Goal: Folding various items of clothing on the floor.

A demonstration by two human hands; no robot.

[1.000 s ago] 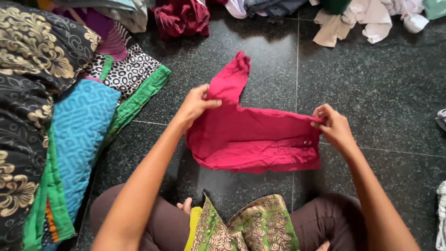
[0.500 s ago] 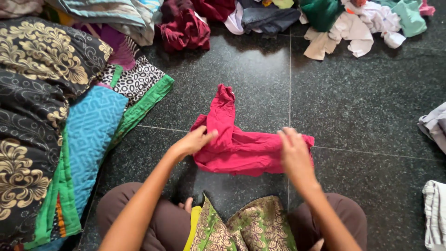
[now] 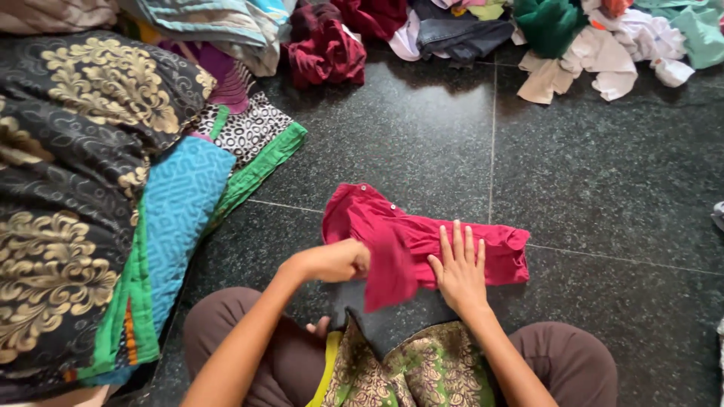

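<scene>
While the red shirt [image 3: 422,241] lies on the dark floor [image 3: 603,181] just ahead of the knees, left hand [image 3: 335,260] grips its near flap, fingers closed. Right hand [image 3: 460,267] flat on shirt, fingers spread open. Beyond shirt: clothes pile [image 3: 528,30]. Left of shirt: quilts [image 3: 113,188].

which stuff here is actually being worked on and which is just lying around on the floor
In hand:
- red shirt, left hand gripping a fold of it, right hand pressed flat on it

Lying about:
- heap of mixed clothes along the far edge
- dark red garment
- patterned quilts at the left
- dark floor
</scene>
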